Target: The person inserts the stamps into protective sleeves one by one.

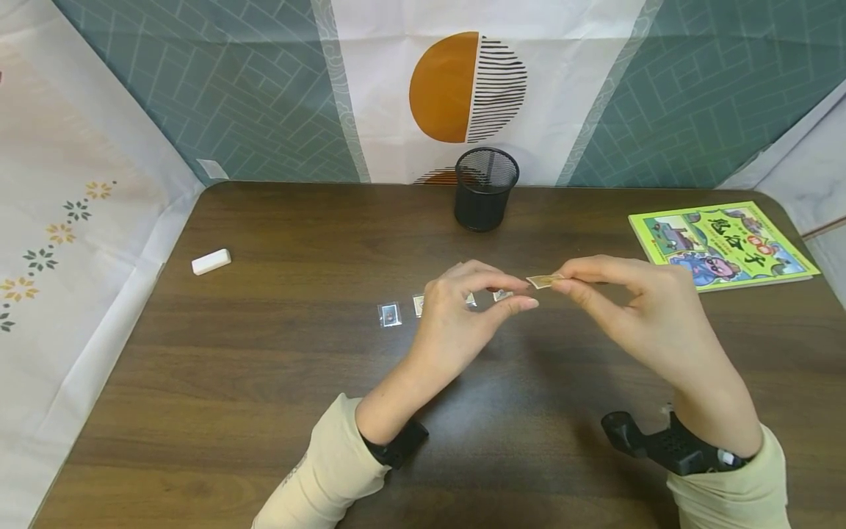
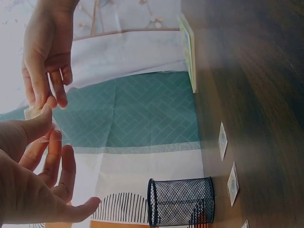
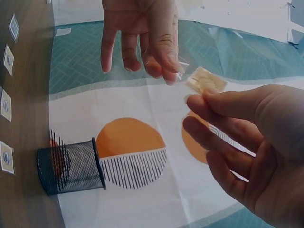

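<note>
My right hand (image 1: 634,308) pinches a small yellowish stamp (image 3: 205,80) between thumb and index finger, above the table. Facing it, my left hand (image 1: 456,308) holds a small clear plastic sleeve (image 3: 182,67) between thumb and fingertips, close beside the stamp. The sleeve is see-through and hard to make out in the head view. Behind and below the hands, several stamps in clear sleeves, among them a bluish one (image 1: 390,314), lie in a row on the brown table (image 1: 264,411). My left hand partly hides that row in the head view.
A black mesh pen holder (image 1: 485,191) stands at the table's back edge. To the right lies a green illustrated book (image 1: 727,246). A white block (image 1: 211,261) rests at the far left. Patterned cloth (image 1: 264,95) hangs behind the table.
</note>
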The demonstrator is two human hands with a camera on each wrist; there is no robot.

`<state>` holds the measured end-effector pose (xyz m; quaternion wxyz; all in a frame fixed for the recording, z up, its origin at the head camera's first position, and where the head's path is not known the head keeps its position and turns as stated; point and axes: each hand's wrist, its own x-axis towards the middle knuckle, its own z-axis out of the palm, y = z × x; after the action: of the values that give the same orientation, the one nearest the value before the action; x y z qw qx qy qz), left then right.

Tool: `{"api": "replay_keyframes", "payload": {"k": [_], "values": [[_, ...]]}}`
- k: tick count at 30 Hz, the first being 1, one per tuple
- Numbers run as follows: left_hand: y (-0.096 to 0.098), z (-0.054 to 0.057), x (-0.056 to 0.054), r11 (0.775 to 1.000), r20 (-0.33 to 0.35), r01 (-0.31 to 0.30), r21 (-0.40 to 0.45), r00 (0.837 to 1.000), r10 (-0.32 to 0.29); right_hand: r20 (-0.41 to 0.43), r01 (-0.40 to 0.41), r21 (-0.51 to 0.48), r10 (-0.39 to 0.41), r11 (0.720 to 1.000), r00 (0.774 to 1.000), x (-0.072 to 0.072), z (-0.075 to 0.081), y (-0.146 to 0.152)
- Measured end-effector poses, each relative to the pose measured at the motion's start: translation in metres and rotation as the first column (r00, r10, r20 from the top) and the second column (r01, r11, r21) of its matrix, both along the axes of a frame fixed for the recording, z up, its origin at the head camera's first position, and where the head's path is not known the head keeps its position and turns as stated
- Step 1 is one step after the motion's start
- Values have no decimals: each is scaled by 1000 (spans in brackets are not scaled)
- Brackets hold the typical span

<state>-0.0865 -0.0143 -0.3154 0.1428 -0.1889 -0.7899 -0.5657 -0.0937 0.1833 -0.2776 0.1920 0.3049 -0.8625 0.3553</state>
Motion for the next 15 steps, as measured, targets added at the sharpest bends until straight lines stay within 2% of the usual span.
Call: {"api": "replay_keyframes", "payload": {"k": [2, 6, 15], "values": [[0, 0, 0, 1000, -9, 0, 0, 1000, 0, 7, 18, -13, -17, 1000, 1000, 1, 1, -1], [0, 0, 0, 1000, -13, -3, 7, 1000, 3, 2, -5, -43, 5, 999, 1000, 1, 0, -3], [-1, 2, 1, 1000, 13, -13, 23, 1000, 12, 0, -37, 15, 37, 999, 999, 0, -4, -2]]}}
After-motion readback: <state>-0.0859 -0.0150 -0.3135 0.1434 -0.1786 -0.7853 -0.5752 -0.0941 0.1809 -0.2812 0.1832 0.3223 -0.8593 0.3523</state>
